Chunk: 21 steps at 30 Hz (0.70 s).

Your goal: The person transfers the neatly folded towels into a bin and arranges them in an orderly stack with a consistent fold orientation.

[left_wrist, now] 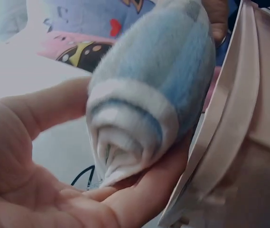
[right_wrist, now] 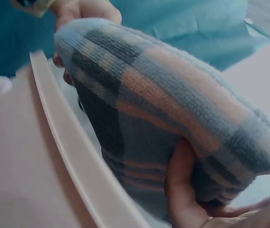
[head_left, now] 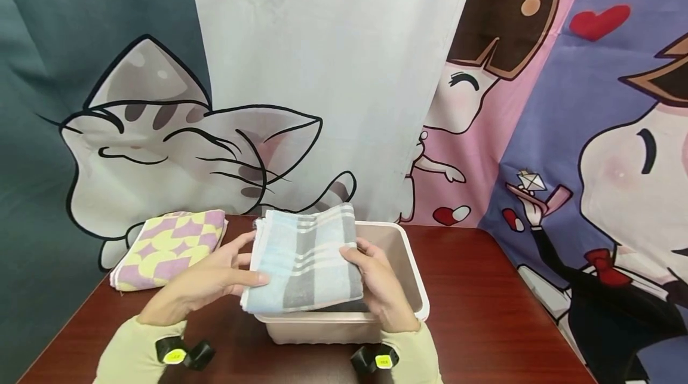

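Note:
A folded plaid towel (head_left: 306,258) in light blue, grey and white is held up over a pale plastic bin (head_left: 414,264). My left hand (head_left: 215,279) grips its left side, thumb on top and fingers underneath. The right hand (head_left: 378,282) pinches the opposite side, thumb on the upper face. In the left wrist view, the towel (left_wrist: 144,80) shows its rolled fold layers at the end between thumb and fingers. The right wrist view has the towel (right_wrist: 172,95) beside the bin's rim (right_wrist: 68,147). Most of the bin's inside is hidden behind the towel.
A folded purple and yellow patterned towel (head_left: 172,249) lies at the back left of the dark red wooden table (head_left: 484,312). Behind the table hangs a cartoon-printed curtain (head_left: 333,73). The bin stands near the table's middle.

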### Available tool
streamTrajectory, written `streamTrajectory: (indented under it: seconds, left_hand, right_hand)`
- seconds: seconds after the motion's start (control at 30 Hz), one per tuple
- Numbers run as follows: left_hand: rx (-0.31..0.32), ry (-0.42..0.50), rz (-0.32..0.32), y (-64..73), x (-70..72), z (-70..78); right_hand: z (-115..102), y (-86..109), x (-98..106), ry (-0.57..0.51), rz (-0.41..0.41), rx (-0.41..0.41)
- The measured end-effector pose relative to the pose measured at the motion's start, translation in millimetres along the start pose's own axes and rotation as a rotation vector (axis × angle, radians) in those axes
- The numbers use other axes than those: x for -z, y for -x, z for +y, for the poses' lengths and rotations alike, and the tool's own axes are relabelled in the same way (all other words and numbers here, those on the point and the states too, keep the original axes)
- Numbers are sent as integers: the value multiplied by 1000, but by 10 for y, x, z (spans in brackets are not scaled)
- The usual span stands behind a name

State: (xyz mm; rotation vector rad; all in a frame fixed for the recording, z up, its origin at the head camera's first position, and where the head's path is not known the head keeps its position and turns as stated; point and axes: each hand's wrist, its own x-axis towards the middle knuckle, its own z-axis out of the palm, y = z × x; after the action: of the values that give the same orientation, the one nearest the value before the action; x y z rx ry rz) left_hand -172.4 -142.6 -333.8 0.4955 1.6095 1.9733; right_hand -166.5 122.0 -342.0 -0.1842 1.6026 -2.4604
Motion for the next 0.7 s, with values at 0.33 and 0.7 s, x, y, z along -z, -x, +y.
streamTrajectory:
  seconds: [0.33, 0.7]
  left_hand:
    - [-7, -114, 70, -330, -193, -99]
    - [-48, -305, 146, -496, -358, -273]
  right_hand:
    - [-24, 53, 332, 186, 101, 53]
    - [23, 85, 547, 467, 167, 53]
